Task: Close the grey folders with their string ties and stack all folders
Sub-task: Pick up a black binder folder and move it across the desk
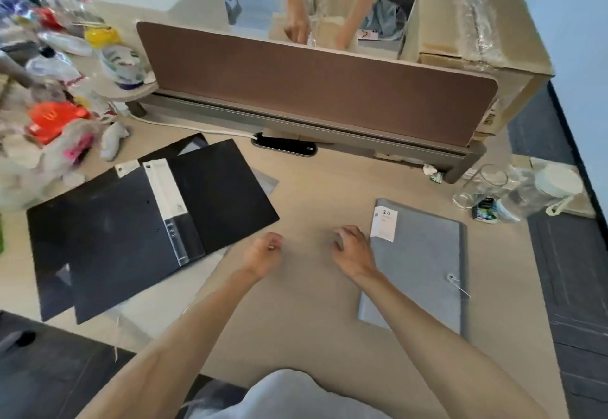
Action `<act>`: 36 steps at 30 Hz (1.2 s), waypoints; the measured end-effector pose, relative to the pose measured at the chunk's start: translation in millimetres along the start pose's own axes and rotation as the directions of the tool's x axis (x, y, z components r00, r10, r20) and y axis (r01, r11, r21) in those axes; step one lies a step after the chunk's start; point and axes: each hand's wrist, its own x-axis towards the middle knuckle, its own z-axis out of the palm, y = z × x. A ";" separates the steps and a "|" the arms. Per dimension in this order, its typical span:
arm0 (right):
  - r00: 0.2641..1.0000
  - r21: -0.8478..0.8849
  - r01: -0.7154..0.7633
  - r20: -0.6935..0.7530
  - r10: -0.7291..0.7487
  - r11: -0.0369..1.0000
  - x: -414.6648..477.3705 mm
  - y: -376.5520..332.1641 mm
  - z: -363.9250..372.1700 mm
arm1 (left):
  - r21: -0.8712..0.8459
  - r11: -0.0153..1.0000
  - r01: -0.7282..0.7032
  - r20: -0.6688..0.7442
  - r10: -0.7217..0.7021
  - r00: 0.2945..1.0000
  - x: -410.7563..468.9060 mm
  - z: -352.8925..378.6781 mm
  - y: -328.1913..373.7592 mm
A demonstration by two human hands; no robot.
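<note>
A grey folder (418, 267) lies flat and closed on the right of the desk, with a white label (384, 223) at its top left and a loose white string tie (458, 284) at its right edge. Black folders (131, 231) lie open and overlapping on the left; a grey corner (268, 182) pokes out from under them. My left hand (265, 252) hovers over the bare desk with curled fingers, holding nothing. My right hand (353, 247) hangs by the grey folder's left edge, fingers curled; whether it touches the folder is unclear.
A brown partition screen (312, 86) closes the desk's far side, where another person stands. Bags and clutter (49, 106) fill the left. A cardboard box (477, 46) sits back right; a glass jar and plastic items (513, 191) stand at the right edge.
</note>
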 end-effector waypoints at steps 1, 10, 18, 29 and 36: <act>1.000 -0.005 0.017 0.003 -0.017 1.000 1.7 -12.7 6.8 | 0.024 0.999 -0.029 -0.009 0.029 1.000 -2.3 -9.0 -1.9; 0.999 0.057 0.034 0.027 -0.036 0.998 15.9 -141.2 78.8 | -0.053 0.998 -0.030 -0.081 0.026 0.996 0.8 -111.6 -95.6; 0.997 0.141 0.016 0.078 -0.027 0.990 39.4 -245.3 147.6 | -0.220 0.970 0.104 -0.059 -0.119 0.991 4.1 -194.1 -193.5; 0.987 0.075 -0.159 0.024 0.157 0.984 65.4 -249.1 171.8 | 0.197 0.980 0.002 0.170 -0.036 0.985 -2.7 -209.2 -218.8; 0.927 -0.072 -0.375 -0.006 0.376 0.924 122.9 -221.8 140.3 | 0.330 0.941 -0.075 0.188 0.012 0.982 -2.8 -191.0 -229.6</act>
